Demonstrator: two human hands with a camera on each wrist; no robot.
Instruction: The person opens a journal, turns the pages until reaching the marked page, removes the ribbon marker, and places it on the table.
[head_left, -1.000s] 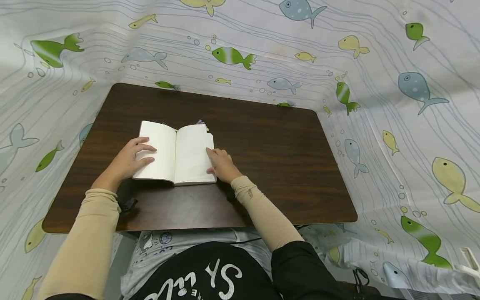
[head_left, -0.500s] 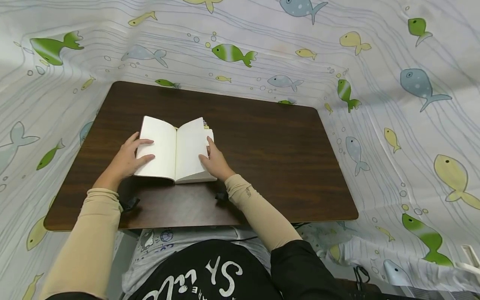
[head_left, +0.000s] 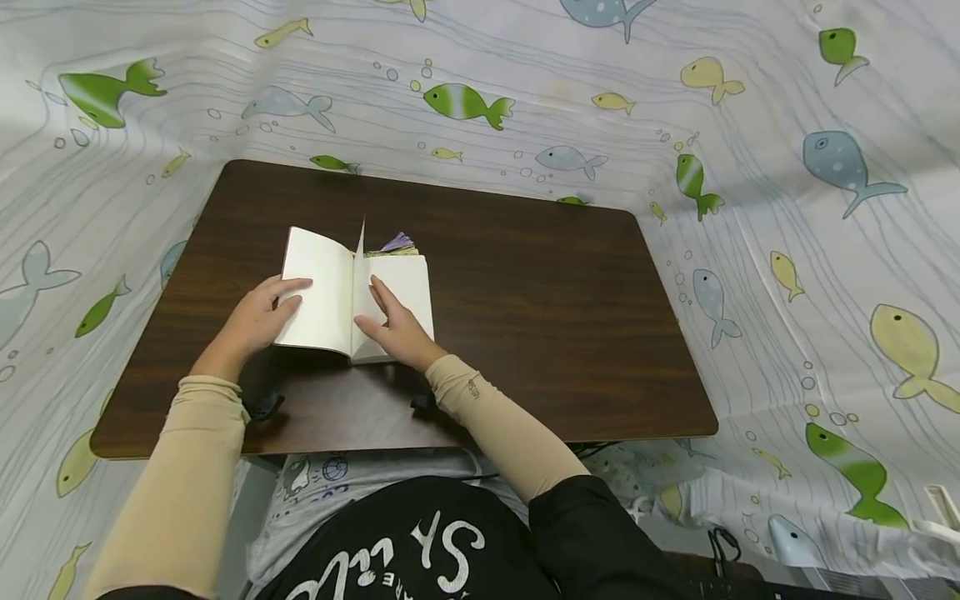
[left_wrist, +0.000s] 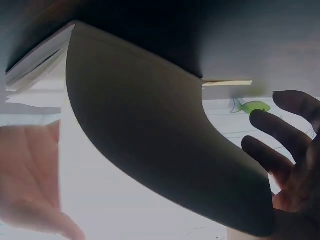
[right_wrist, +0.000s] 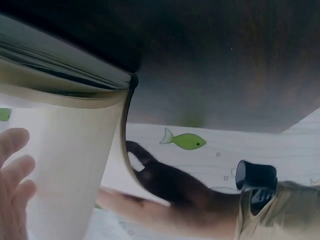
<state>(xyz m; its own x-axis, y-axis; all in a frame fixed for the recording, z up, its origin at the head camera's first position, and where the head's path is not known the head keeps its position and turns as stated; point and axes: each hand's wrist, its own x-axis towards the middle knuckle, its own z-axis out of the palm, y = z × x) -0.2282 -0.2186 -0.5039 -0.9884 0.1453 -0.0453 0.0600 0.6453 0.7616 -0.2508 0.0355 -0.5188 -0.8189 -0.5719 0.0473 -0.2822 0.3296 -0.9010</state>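
An open notebook (head_left: 321, 287) with blank cream pages lies toward the left of the table. My left hand (head_left: 257, 323) grips its left side, thumb and a finger over the page and other fingers behind the raised cover, as the left wrist view shows. One leaf (head_left: 359, 240) stands nearly upright at the spine. Against its right face is my right hand (head_left: 405, 335), fingers extended and thumb near the leaf's lower part. From the right wrist, the right fingers (right_wrist: 17, 170) show beside the pale leaf. Purple and yellow pieces (head_left: 399, 243) stick out past the notebook's far edge.
The dark wood table (head_left: 555, 317) has rounded corners. Fish-print cloth (head_left: 480, 150) hangs behind it and along its sides. Black wrist-worn devices, one of them at the left wrist (head_left: 264, 408), sit close over the table's near part. A black-shirted torso (head_left: 420, 542) is at the near edge.
The right hand has moved left from the right page's outer edge, lifting a leaf and swinging it upright at the spine. The left hand stays on the notebook's left side.
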